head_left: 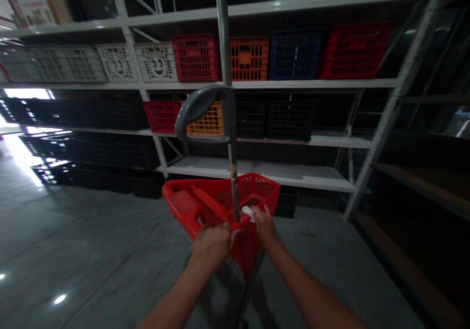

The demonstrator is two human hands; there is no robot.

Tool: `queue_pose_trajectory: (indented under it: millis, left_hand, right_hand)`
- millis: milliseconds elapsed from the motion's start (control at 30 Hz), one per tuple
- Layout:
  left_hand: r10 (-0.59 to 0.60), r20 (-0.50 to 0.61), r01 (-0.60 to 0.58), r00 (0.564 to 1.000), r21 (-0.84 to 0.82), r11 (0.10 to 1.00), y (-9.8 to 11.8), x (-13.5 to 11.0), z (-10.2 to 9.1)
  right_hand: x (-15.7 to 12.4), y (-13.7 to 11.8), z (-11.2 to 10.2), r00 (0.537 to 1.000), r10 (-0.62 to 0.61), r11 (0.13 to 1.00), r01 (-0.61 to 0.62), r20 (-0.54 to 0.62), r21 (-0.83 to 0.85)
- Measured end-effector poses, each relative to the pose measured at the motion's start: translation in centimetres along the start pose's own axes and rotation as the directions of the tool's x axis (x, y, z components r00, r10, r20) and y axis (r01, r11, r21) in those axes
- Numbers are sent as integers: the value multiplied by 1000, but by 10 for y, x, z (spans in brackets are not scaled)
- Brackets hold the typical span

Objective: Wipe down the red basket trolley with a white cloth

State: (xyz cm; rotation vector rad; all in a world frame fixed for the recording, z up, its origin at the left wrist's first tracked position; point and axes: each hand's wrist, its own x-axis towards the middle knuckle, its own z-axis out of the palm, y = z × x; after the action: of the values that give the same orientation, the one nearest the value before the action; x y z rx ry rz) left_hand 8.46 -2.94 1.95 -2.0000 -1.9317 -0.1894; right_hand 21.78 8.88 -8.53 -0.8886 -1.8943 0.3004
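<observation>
In front of me stands a red plastic shopping cart [183, 199] with a mesh basket section at its far right. A metal pole [235, 187] rises from the cart's near edge and bears a grey looped handle [185, 118]. My left hand [213, 243] is closed over the near rim, left of the pole. Just right of the pole, my right hand [263, 225] presses a crumpled white cloth or tissue [248, 213] against the cart's rim. The fingertips of my left hand are partly hidden by the hand itself.
White metal shelving [312, 85] runs behind the cart. On it stand a red crate [195, 59], an orange crate [249, 59], a blue crate [294, 57] and white crates with smiling faces [156, 63]. Dark crates [145, 184] sit low at the left. Rusty shelves [426, 187] flank the right.
</observation>
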Motion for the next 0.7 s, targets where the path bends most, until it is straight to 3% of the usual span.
queue_pose_trajectory:
  millis: [133, 267, 433, 533, 633, 700]
  left_hand:
    - [-2, 4, 2, 1000, 10, 1000, -10, -2, -1]
    - [19, -13, -18, 1000, 24, 1000, -20, -8, 0]
    - [83, -46, -82, 996, 23, 996, -35, -15, 3]
    - [111, -61, -110, 992, 15, 994, -43, -16, 5]
    - [150, -66, -150, 986, 2, 989, -49, -17, 8]
    - [171, -64, -172, 983, -11, 985, -54, -18, 8]
  right_hand:
    - [-7, -23, 3, 994, 90, 991, -82, -69, 108]
    - [-20, -50, 3, 999, -12, 988, 17, -31, 154]
    - [-14, -17, -11, 978, -164, 984, 154, 126, 87]
    - [-6, -7, -17, 988, -90, 989, 73, 129, 131]
    - [-6, -30, -18, 989, -1, 983, -26, 145, 181]
    - [-11, -52, -18, 978, -83, 977, 42, 190, 211]
